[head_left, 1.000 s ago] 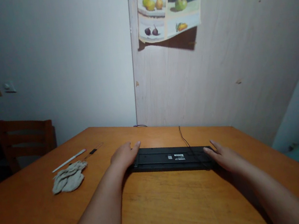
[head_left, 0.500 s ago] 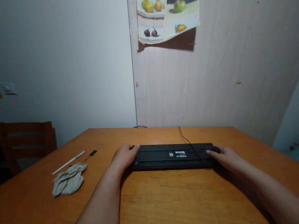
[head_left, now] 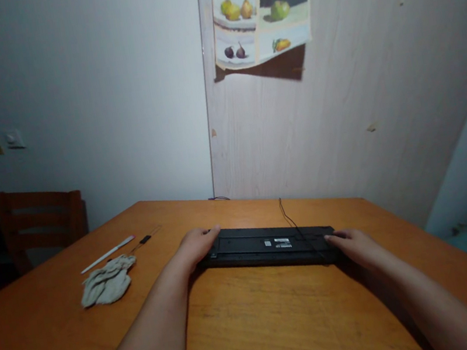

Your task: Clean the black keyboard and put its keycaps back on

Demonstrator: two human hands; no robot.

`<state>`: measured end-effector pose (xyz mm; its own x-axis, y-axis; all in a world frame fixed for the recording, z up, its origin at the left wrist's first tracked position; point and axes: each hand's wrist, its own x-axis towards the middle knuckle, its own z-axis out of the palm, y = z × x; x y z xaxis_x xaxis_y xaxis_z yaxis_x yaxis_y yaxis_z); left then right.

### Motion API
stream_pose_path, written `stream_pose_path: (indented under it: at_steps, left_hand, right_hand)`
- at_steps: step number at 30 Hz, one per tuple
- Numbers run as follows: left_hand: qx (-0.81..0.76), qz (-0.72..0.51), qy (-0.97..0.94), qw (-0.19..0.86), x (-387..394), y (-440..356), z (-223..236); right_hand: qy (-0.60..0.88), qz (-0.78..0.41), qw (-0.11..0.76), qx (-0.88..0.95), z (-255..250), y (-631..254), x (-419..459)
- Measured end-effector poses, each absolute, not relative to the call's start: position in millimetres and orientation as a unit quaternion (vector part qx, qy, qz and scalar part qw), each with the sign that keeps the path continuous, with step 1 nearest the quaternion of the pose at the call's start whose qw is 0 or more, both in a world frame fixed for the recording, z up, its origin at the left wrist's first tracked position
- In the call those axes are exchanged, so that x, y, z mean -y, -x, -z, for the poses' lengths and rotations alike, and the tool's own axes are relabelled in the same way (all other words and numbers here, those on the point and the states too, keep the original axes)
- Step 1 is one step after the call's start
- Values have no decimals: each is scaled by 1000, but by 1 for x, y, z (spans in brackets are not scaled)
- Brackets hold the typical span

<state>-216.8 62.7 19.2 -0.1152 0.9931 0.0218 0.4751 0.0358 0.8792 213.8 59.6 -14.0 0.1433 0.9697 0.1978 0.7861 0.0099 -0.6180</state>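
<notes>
A black keyboard (head_left: 253, 246) lies underside up at the middle of the wooden table (head_left: 256, 319), with white labels showing on its back. My left hand (head_left: 196, 247) is closed round its left end, thumb on top and the other fingers mostly hidden. At the right end, my right hand (head_left: 353, 243) grips it with the thumb over the edge. The keyboard's thin black cable (head_left: 290, 217) runs from the back of the table across its right part. Whether the keyboard rests fully on the table I cannot tell.
Left of my left arm lie a crumpled grey cloth (head_left: 107, 281), a white stick-like tool (head_left: 108, 254) and a small brush-like tool with a black grip (head_left: 145, 240). A wooden chair (head_left: 40, 217) stands beyond the table's left edge. A wall rises behind the table.
The keyboard's right end has shifted very slightly, and my right hand's fingers have moved a little on it. My left hand holds the same end as before.
</notes>
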Motion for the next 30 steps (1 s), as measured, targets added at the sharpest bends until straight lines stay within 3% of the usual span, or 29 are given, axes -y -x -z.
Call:
stream_pose_path:
  at_steps: [4,8,12,21,30]
  left_hand:
    - [-571,-509,-481,429,-62,220,-24]
    - [-540,-552,-441,458,-65,227,-32]
    - [-446,-591,-443,505,-65,233,-40]
    - [-373,-580,-560,460,-49,220,-56]
    - [-370,-566,-614,406,-45,220,-58]
  right_hand:
    - [684,-212,359,599,4,-215,-53]
    - [656,-322,419,539,-6,-218,-45]
    - [641,-355,482,480,-14,-225,-44]
    - [591,-460,557,358,-22,-235,-40]
    - [593,-423,575,372,-19,-262,-49]
